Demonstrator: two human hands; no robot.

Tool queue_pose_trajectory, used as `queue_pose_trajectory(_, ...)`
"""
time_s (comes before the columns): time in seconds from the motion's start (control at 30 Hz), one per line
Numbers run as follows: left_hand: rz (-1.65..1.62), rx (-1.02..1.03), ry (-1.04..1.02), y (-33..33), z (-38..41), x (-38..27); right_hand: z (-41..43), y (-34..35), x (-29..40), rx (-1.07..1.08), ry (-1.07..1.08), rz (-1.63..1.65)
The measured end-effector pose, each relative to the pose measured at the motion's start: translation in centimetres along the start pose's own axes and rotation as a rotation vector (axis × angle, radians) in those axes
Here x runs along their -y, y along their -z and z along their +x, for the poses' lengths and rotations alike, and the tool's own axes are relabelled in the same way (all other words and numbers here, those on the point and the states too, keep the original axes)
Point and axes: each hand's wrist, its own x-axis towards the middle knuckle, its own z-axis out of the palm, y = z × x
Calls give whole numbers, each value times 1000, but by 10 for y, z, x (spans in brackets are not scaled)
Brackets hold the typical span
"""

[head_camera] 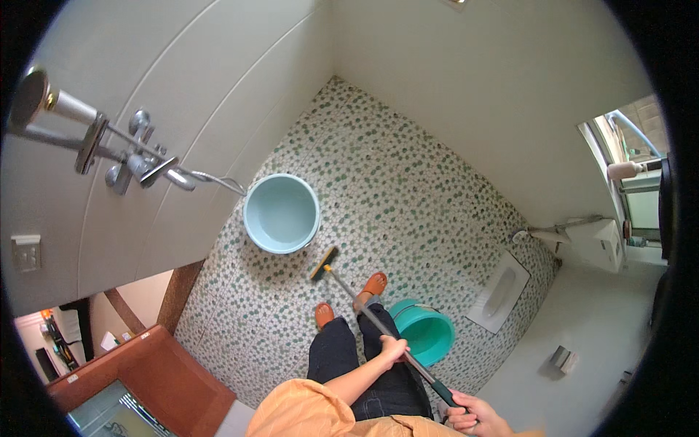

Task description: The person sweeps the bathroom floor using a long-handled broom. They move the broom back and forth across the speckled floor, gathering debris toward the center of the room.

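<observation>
My left hand [394, 349] is closed around the middle of the metal pole of a floor scrub brush [373, 320]. Lower down, my right hand [474, 413] grips the same pole at its dark green handle end. The narrow brush head [324, 263] rests on the pebble-patterned floor, ahead of my orange sandals. Just beyond the brush head stands a light blue bucket [282, 213], which seems to hold water. A teal bucket [421, 332] with a wire handle stands beside my legs, partly behind the pole and my hand.
A squat toilet [499, 291] is set in the floor at right, below a white cistern [595, 245]. A chrome shower fixture [139, 161] and hose project from the left wall. At lower left, a brown door [180, 377] stands by the doorway. Walls meet at the far corner.
</observation>
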Motion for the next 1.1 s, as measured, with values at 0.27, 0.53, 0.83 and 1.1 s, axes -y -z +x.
queue_pose_trajectory(0.27,205,-96,-374,-18,74,-151,54,-17,68,257,176,3)
queue_pose_trajectory(0.53,288,-169,-243,34,52,-251,76,-122,94,277,-28,69)
queue_pose_trajectory(0.83,52,-266,-185,160,60,-410,157,-297,147,268,-63,-240)
queue_pose_trajectory(1.1,45,-50,-347,107,120,-508,109,-376,216,166,227,-401)
